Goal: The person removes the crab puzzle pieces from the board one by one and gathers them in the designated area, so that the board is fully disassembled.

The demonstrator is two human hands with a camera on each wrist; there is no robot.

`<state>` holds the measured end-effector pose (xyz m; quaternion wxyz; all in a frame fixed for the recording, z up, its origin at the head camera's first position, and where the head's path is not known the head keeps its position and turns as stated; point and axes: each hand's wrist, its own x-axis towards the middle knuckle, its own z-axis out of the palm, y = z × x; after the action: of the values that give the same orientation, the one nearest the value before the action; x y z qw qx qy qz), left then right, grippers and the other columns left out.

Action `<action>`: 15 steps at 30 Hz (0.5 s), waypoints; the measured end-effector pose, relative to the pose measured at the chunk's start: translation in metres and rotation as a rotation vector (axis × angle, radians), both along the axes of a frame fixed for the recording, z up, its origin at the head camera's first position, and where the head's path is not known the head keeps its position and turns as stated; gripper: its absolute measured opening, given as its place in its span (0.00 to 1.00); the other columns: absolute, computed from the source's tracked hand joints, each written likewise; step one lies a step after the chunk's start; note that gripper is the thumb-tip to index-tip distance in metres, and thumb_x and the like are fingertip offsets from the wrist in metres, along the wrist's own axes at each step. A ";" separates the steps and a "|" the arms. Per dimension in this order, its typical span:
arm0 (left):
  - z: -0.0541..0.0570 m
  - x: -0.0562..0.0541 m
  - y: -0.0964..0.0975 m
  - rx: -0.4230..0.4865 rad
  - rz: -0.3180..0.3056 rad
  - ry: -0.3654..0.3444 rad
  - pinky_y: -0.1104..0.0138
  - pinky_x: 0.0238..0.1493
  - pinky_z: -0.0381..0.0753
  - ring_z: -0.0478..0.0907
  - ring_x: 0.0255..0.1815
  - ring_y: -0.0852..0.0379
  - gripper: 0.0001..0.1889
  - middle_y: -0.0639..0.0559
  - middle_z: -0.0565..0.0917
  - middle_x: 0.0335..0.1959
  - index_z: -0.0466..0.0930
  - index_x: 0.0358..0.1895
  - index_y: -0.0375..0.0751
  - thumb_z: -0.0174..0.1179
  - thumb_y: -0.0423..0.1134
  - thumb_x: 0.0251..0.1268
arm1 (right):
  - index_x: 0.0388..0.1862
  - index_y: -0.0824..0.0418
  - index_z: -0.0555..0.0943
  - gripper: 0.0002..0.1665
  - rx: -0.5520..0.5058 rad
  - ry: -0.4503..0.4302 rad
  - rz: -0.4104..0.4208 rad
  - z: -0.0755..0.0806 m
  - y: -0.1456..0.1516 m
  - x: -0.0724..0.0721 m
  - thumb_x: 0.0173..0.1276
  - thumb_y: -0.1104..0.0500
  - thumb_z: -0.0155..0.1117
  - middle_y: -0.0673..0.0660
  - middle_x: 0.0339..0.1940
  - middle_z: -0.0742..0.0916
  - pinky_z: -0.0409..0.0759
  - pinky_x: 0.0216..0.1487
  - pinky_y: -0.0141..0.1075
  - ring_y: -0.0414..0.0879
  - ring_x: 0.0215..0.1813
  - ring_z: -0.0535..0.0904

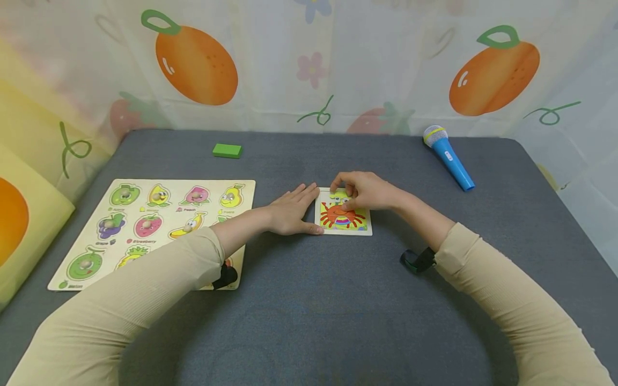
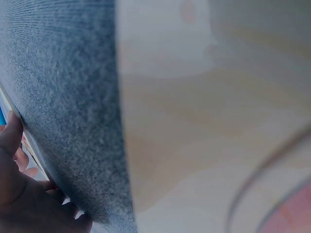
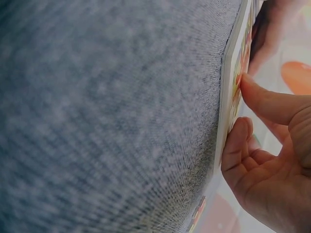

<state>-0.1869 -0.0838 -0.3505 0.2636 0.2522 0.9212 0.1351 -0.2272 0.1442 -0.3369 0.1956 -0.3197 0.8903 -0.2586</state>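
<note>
A small square crab puzzle (image 1: 341, 217) with a white border lies on the grey table in front of me. Along its left edge my left hand (image 1: 291, 212) rests palm down, fingers straight, the thumb at the puzzle's lower left corner. Over the puzzle's upper part, my right hand (image 1: 365, 191) has curled fingers and grips at it, with the thumb on the picture. The right wrist view shows that thumb and the curled fingers against the puzzle (image 3: 223, 116); whether one piece is pinched is hidden. In the left wrist view, the left hand (image 2: 29, 189) appears dark at the lower left.
A fruit peg board (image 1: 145, 195) lies at the left, partly under my left forearm. Near the back edge sits a green block (image 1: 227, 150). A blue toy microphone (image 1: 450, 158) lies at the back right. Behind the table hangs a fruit-printed curtain (image 1: 270, 64).
</note>
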 end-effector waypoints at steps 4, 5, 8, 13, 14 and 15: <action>-0.001 0.000 0.000 0.000 0.000 0.001 0.48 0.83 0.37 0.29 0.85 0.47 0.53 0.48 0.34 0.84 0.33 0.81 0.44 0.55 0.65 0.67 | 0.57 0.58 0.78 0.22 0.014 0.003 0.006 0.001 -0.001 0.001 0.64 0.63 0.69 0.56 0.32 0.76 0.67 0.34 0.35 0.46 0.30 0.68; 0.000 0.000 0.000 0.001 0.001 0.001 0.48 0.83 0.37 0.29 0.85 0.47 0.53 0.48 0.34 0.84 0.33 0.81 0.44 0.55 0.65 0.67 | 0.57 0.58 0.78 0.22 0.016 0.002 0.007 0.001 -0.001 0.001 0.64 0.63 0.69 0.56 0.32 0.76 0.67 0.35 0.35 0.46 0.30 0.68; 0.000 0.001 0.000 0.004 0.003 0.001 0.48 0.83 0.37 0.29 0.85 0.47 0.53 0.47 0.35 0.84 0.33 0.81 0.44 0.55 0.65 0.67 | 0.57 0.59 0.78 0.22 0.023 0.005 0.013 0.002 -0.001 0.001 0.64 0.63 0.69 0.56 0.32 0.77 0.67 0.35 0.35 0.46 0.31 0.69; 0.000 0.001 0.000 0.009 0.006 0.000 0.49 0.83 0.37 0.29 0.85 0.47 0.52 0.48 0.35 0.84 0.34 0.81 0.44 0.55 0.65 0.67 | 0.57 0.59 0.78 0.22 0.030 0.011 0.017 0.003 -0.002 0.000 0.64 0.62 0.69 0.56 0.32 0.77 0.67 0.36 0.35 0.46 0.32 0.69; 0.000 0.001 0.000 0.010 0.006 0.001 0.49 0.83 0.37 0.29 0.85 0.47 0.52 0.48 0.35 0.84 0.34 0.81 0.44 0.55 0.64 0.67 | 0.57 0.59 0.78 0.22 0.033 0.010 0.015 0.003 -0.002 0.000 0.64 0.62 0.69 0.56 0.32 0.77 0.67 0.36 0.35 0.46 0.32 0.69; 0.000 0.001 0.000 0.012 0.006 0.001 0.49 0.83 0.37 0.29 0.85 0.46 0.52 0.48 0.35 0.84 0.34 0.81 0.44 0.55 0.64 0.67 | 0.57 0.58 0.78 0.22 0.035 0.008 0.013 0.002 -0.002 0.001 0.64 0.62 0.69 0.56 0.32 0.77 0.68 0.36 0.35 0.46 0.32 0.69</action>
<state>-0.1862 -0.0842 -0.3505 0.2611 0.2512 0.9213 0.1410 -0.2267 0.1424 -0.3344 0.1992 -0.3232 0.8933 -0.2405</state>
